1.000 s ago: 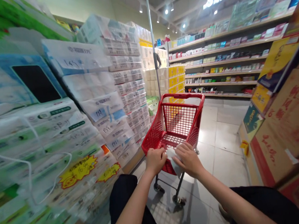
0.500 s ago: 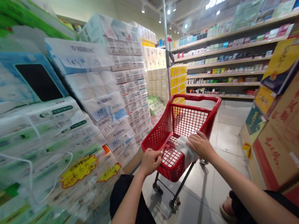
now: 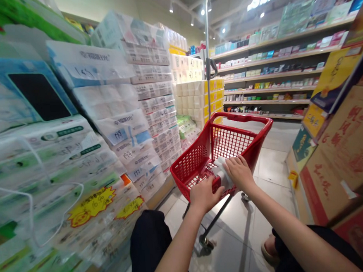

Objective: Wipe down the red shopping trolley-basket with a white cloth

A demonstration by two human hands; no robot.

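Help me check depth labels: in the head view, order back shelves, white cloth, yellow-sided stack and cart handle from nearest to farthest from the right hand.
1. White cloth, under the right hand.
2. Cart handle, at the far end.
3. Yellow-sided stack, beyond it, slightly left.
4. Back shelves, behind the stack.

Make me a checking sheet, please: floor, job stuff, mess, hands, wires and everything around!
Surface: pale tiled floor under the red cart.
Job's things: the red cart; white cloth, maybe tissue, over its near end.
Clutter: wrapped packs stacked at left, dark-screened device among them.
Hands: left hand at the cart's near end; right hand on the white cloth.
Cables: white cord looping over packs; its ends are unclear.
Surroundings: stocked shelves ahead, cartons at right, metal pole beyond the cart.
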